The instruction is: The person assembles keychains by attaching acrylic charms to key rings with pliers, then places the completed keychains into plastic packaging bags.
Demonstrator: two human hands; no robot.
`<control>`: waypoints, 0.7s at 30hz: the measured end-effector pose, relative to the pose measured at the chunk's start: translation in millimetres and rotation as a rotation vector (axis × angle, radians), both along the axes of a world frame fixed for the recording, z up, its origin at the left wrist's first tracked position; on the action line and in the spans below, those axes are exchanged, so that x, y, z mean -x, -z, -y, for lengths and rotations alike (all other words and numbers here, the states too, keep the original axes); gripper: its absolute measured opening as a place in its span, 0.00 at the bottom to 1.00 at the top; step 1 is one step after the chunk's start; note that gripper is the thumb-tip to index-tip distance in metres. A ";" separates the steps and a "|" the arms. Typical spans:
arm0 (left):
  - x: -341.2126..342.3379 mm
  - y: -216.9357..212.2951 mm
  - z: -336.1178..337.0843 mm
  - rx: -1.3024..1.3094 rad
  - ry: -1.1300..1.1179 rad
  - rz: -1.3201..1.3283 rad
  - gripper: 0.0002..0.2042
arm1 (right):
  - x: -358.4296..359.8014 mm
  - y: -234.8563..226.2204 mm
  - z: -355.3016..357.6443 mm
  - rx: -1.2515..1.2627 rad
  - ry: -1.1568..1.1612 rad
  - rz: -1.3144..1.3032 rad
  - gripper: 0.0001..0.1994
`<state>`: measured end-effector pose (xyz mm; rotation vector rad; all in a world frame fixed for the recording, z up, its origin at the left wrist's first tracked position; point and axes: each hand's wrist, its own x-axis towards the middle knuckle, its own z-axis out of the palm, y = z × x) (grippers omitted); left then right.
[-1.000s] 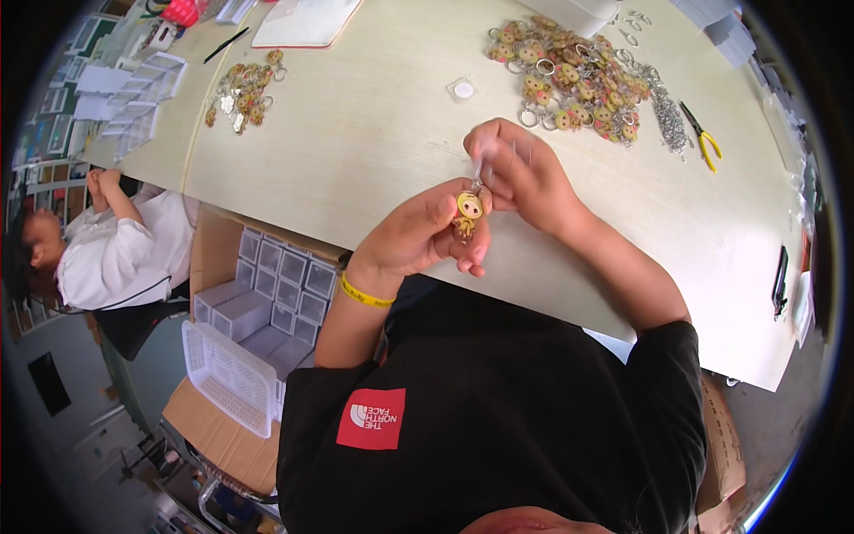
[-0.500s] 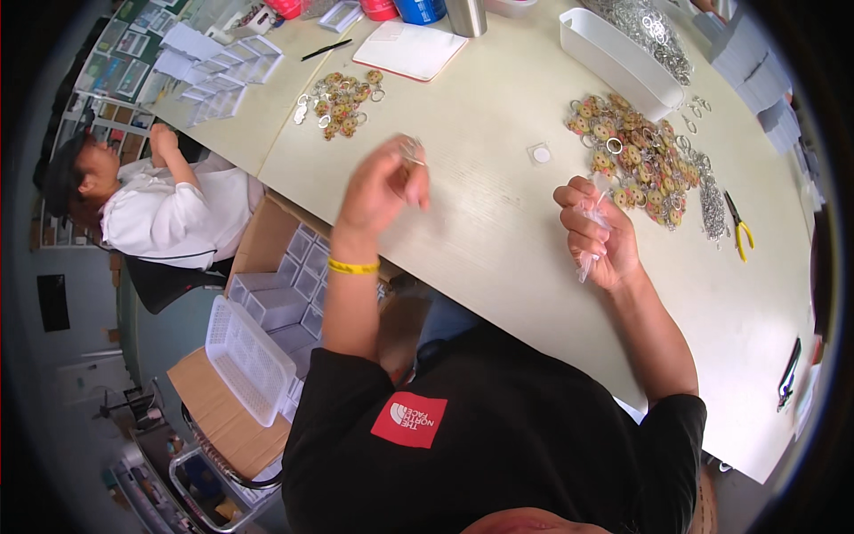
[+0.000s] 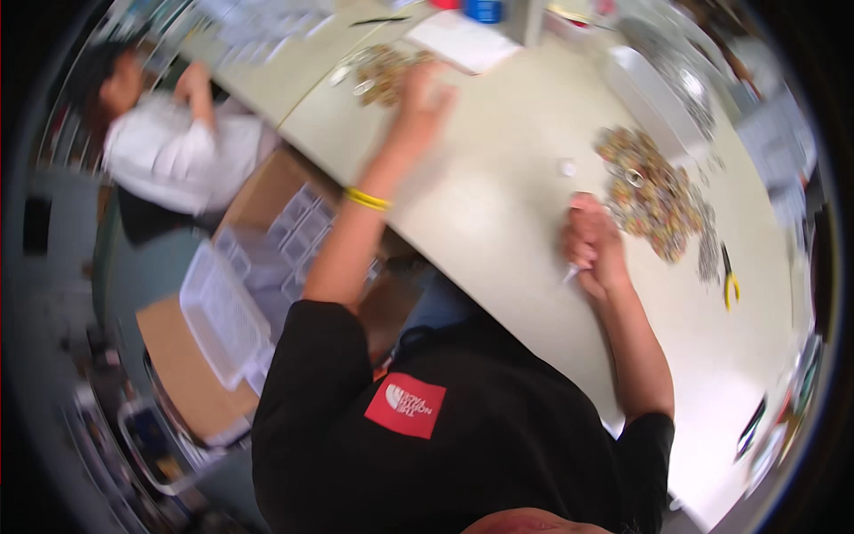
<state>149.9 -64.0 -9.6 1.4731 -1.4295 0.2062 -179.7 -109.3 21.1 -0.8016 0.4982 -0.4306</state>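
My left hand [image 3: 420,107] reaches to the near side of the small pile of keychains [image 3: 378,73] at the far left of the table. It is blurred, but thumb and fingers look apart, and nothing shows between them. My right hand [image 3: 596,242] is closed around a crumpled piece of clear plastic film, whose whitish end [image 3: 572,274] sticks out below the fingers. Just beyond that hand lies a big heap of keychains [image 3: 654,196] with round printed charms and metal rings. A small pale square piece [image 3: 567,167] lies on the table near it.
Behind the heap stands a long white plastic bin [image 3: 654,102]. Pliers with yellow handles [image 3: 729,289] and loose chains [image 3: 709,245] lie to its right. A notebook [image 3: 467,42] is at the back. A person in white [image 3: 182,156] sits at left, near a carton [image 3: 253,191] of clear boxes and a white basket [image 3: 222,311].
My left hand has moved away from me to the small pile; the ring it held no longer shows. My right hand keeps the plastic film. The whole view has shifted and blurred.
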 end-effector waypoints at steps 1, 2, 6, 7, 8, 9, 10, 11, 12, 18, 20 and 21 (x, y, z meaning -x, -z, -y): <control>55.5 -4.4 -13.7 -0.071 0.176 -0.335 0.18 | 0.9 3.6 2.0 0.044 0.081 0.083 0.15; 93.0 -1.5 -31.5 -0.130 0.359 -0.411 0.22 | -0.3 0.9 5.6 -0.009 0.098 0.140 0.16; 205.5 2.6 -48.6 0.076 0.992 -1.400 0.28 | -39.9 -36.1 -10.2 0.010 -0.133 0.447 0.20; 206.1 -3.9 -50.8 0.182 1.247 -1.494 0.29 | -53.1 -41.9 -21.9 0.227 -0.023 0.315 0.20; 205.6 -8.3 -57.4 0.218 1.204 -1.483 0.29 | -64.2 -43.7 -32.2 0.448 0.090 0.189 0.21; 208.2 -21.1 -60.0 0.295 1.058 -1.656 0.30 | -69.3 -31.7 -29.9 0.727 0.099 0.172 0.19; 206.8 -34.0 -63.9 0.379 0.901 -1.819 0.31 | -83.1 -38.0 -47.5 0.944 0.159 0.088 0.18; 198.9 -41.4 -74.8 0.426 0.871 -1.716 0.29 | -94.1 -45.1 -65.3 1.160 0.227 0.005 0.18; 191.5 -48.8 -85.3 0.440 0.823 -1.692 0.29 | -99.7 -48.3 -67.9 1.417 0.191 -0.036 0.18; 169.8 -43.4 -109.3 0.599 0.526 -1.697 0.23 | -142.7 -44.3 -83.9 1.950 0.062 -0.150 0.29; 160.6 -53.5 -111.4 0.718 0.448 -1.764 0.20 | -155.8 -50.3 -92.2 1.965 0.059 -0.189 0.30; 154.5 -61.0 -113.8 0.770 0.426 -1.769 0.20 | -161.6 -52.6 -95.9 1.846 0.013 -0.090 0.31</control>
